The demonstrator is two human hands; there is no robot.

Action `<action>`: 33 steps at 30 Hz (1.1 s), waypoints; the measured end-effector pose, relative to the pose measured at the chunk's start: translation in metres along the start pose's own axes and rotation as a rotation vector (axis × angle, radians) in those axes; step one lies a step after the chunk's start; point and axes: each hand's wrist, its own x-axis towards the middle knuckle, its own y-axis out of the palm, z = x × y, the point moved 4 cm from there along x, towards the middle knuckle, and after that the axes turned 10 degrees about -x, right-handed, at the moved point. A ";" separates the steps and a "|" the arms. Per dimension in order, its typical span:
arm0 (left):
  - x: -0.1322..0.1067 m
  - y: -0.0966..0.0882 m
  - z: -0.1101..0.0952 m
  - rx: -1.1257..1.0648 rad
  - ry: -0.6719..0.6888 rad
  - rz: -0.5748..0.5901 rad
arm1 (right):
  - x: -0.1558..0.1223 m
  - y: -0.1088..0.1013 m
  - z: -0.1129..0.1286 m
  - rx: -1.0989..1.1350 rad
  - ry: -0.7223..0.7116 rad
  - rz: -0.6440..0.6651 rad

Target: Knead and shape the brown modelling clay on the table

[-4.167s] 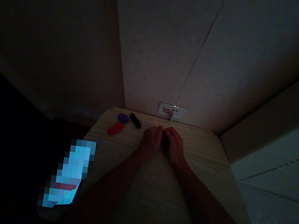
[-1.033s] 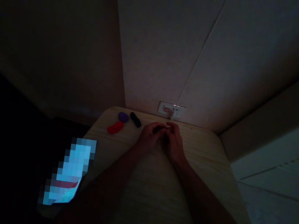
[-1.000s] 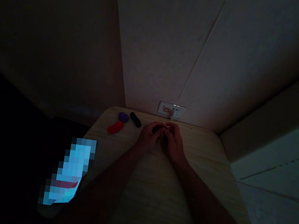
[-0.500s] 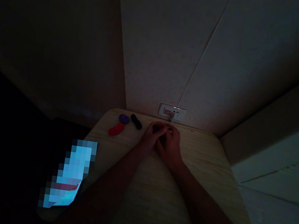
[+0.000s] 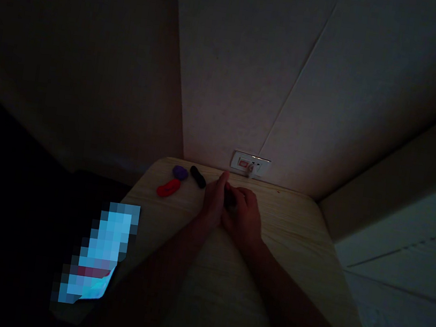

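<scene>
The room is very dark. My left hand (image 5: 213, 199) and my right hand (image 5: 242, 216) are pressed together at the far middle of a light wooden table (image 5: 224, 289). Both are curled around a small dark object (image 5: 230, 195) that I cannot make out; only a sliver of it shows between the fingers. To their left lie a red piece (image 5: 168, 187), a purple piece (image 5: 180, 172) and a black piece (image 5: 198, 176), all apart from my hands.
A white wall socket (image 5: 250, 164) with a plug in it sits just behind my hands. A lit screen (image 5: 99, 249) glows at the table's left edge. Walls close in behind and on the left; a pale surface lies to the right.
My hands have stayed joined at the same spot. Over the last second they shifted slightly left and the fingers closed tighter over the dark object. The three coloured pieces have not moved.
</scene>
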 end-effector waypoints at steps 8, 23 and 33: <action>-0.001 0.000 -0.005 0.077 0.023 -0.074 | -0.004 -0.002 0.003 0.043 -0.058 0.015; -0.002 0.006 0.014 -0.236 -0.094 0.262 | 0.008 -0.012 -0.015 0.120 0.223 -0.091; -0.002 0.002 0.012 -0.222 -0.147 0.344 | 0.004 -0.010 -0.022 0.226 0.347 -0.108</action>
